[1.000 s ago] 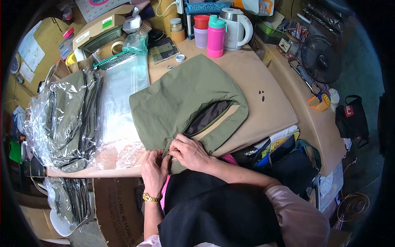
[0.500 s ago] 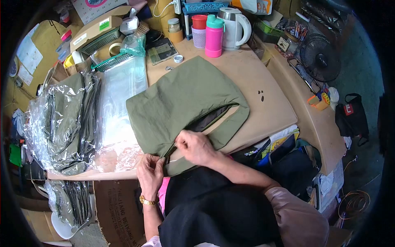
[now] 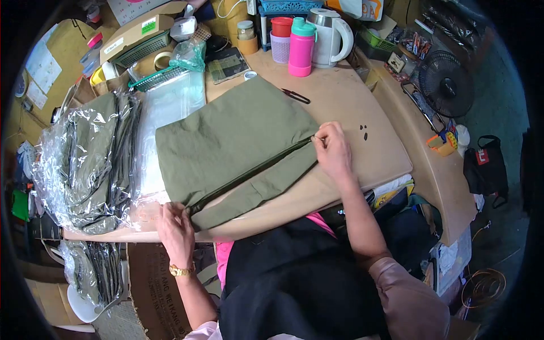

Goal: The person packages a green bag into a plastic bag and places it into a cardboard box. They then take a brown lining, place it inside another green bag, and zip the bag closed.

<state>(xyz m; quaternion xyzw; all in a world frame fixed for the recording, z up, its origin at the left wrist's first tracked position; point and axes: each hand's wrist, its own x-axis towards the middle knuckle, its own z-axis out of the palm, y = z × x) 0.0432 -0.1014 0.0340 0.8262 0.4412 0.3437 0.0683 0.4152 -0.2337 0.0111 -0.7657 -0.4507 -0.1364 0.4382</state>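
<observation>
An olive-green fabric bag (image 3: pixel 232 133) lies on the brown work table, its long opening running slantwise near my side. A strap-like band (image 3: pixel 255 195) of the same cloth lies along that opening. With fingers pinched, my left hand (image 3: pixel 177 229) grips the bag at the opening's near left end. My right hand (image 3: pixel 333 150) pinches the other end, at the bag's right corner. Between my hands the opening's edge is drawn nearly straight. Just beyond the bag's far right side are dark thread snips (image 3: pixel 296 96).
Plastic-wrapped olive bags (image 3: pixel 96 164) are piled at the left, beside clear plastic sleeves (image 3: pixel 170 107). A pink bottle (image 3: pixel 301 51) and a kettle (image 3: pixel 327 39) stand at the back. Small dark pieces (image 3: pixel 364 135) lie on the table (image 3: pixel 379 156) at right; a black fan (image 3: pixel 447 85) is farther right.
My right hand has moved right and away from me along the opening, which is now narrower and straighter. My left hand and the bag have shifted left, uncovering the snips.
</observation>
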